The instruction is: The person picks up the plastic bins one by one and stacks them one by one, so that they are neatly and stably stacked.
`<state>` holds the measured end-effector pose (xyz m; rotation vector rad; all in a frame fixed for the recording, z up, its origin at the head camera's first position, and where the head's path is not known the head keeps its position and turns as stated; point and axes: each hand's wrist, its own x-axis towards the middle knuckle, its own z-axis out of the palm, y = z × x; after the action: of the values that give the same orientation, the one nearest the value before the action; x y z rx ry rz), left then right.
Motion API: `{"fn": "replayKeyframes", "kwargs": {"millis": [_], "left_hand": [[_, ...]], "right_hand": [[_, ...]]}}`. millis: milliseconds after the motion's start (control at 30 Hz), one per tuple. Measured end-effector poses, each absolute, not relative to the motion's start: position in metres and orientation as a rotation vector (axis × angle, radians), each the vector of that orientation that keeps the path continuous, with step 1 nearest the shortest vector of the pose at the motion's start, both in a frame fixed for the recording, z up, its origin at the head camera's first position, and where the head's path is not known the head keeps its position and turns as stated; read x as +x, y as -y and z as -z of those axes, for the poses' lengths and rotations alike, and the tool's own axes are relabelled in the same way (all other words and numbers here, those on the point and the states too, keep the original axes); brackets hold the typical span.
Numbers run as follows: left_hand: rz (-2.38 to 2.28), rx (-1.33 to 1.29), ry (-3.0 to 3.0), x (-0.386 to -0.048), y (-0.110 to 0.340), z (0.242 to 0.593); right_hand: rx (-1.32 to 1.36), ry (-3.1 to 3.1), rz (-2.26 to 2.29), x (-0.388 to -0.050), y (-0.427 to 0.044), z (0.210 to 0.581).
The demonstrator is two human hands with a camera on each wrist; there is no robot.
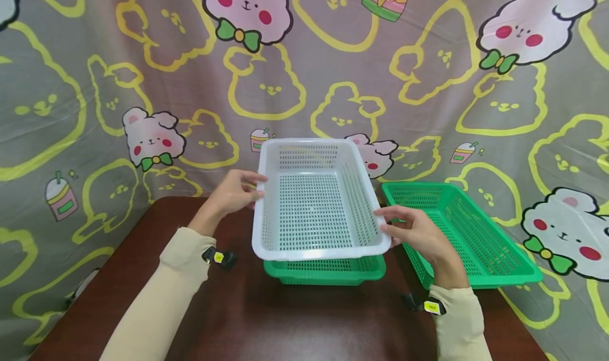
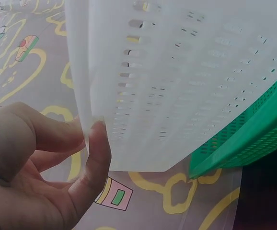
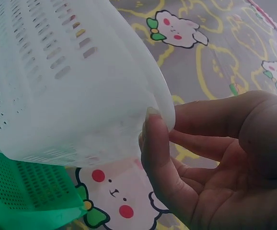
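White slotted basket point(image 1: 311, 207), left hand point(image 1: 233, 192) and right hand point(image 1: 418, 231) pinching its opposite sides, aloft between worktop point(image 1: 295, 324) side edges

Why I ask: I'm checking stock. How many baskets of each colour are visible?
White: 1 (held basket)
Green: 2 (lower basket, rightmost basket)
Total: 3 baskets
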<state>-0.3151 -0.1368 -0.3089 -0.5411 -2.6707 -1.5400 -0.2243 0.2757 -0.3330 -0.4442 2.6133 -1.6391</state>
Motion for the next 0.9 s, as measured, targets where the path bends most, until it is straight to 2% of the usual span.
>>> {"fn": "replayKeyframes", "kwargs": {"millis": [900], "left_hand": [[1.525,-0.49,2.769,-0.327,0.126,0.329]], "right_hand": [[-0.364,-2.586,1.521,-0.221,-0.28,0.341]]}}
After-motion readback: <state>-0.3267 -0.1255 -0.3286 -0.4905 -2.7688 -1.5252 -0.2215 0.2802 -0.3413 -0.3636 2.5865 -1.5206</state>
